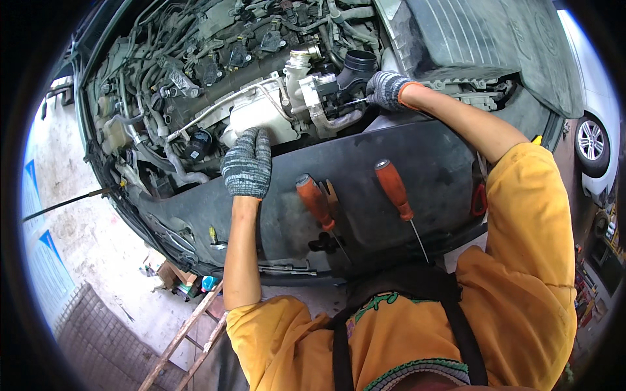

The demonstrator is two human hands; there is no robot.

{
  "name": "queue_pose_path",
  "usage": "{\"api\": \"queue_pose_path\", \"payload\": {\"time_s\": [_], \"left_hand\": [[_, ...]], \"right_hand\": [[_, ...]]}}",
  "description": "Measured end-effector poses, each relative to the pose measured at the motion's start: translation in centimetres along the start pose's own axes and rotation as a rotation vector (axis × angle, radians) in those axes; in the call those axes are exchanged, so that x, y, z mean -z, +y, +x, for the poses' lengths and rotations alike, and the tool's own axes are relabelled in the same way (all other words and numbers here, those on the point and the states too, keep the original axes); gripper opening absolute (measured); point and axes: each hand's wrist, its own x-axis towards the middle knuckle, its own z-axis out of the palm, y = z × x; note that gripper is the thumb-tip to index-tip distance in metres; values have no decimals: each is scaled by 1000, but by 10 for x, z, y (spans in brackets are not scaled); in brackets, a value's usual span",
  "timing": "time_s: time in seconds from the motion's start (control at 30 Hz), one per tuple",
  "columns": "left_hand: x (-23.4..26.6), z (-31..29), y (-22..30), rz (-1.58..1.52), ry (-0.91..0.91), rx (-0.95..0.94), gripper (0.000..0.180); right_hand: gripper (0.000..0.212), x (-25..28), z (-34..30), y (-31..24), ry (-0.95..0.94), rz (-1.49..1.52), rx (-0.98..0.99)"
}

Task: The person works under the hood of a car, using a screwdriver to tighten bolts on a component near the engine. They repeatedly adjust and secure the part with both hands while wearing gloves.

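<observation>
My left hand [248, 164], in a grey striped knit glove, lies with its fingers stretched out against the lower edge of a silver heat shield [257, 117] on the engine. My right hand [388, 90], gloved alike with an orange cuff, is closed around a tool with a thin metal shaft [353, 103]. The shaft points left, toward a metal pipe and valve assembly [319, 94]; its handle is hidden in the glove. Just behind that hand stands a black round duct opening [360, 62].
Two orange-handled screwdrivers [314, 199] [394, 186] lie on the black front panel [358, 150]. Long metal tools [287, 269] rest along its near edge. A large dark plastic cover [482, 36] sits at the upper right. A ladder [189, 332] stands at the lower left.
</observation>
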Motion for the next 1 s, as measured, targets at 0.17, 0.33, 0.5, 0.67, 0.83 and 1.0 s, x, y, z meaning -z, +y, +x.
{"api": "queue_pose_path", "payload": {"time_s": [0.17, 0.33, 0.5, 0.67, 0.83, 1.0], "left_hand": [[-4, 1, 0, -6, 18, -12, 32], [-3, -2, -5, 57, -22, 8, 35], [1, 1, -1, 107, -81, 28, 36], [1, 3, -3, 64, -102, 69, 35], [-1, 3, -2, 58, -139, 91, 37], [1, 5, -1, 37, -177, 112, 37]], "right_hand": [[22, -3, 2, 3, -3, -5, -28], [15, -5, 0, 6, -160, 471, -214], [15, 2, -1, -5, -261, 693, -521], [22, 7, -3, -12, -267, 376, -310], [31, -12, -10, -2, 74, 15, 167], [30, -6, -15, -8, 54, -276, 234]]}}
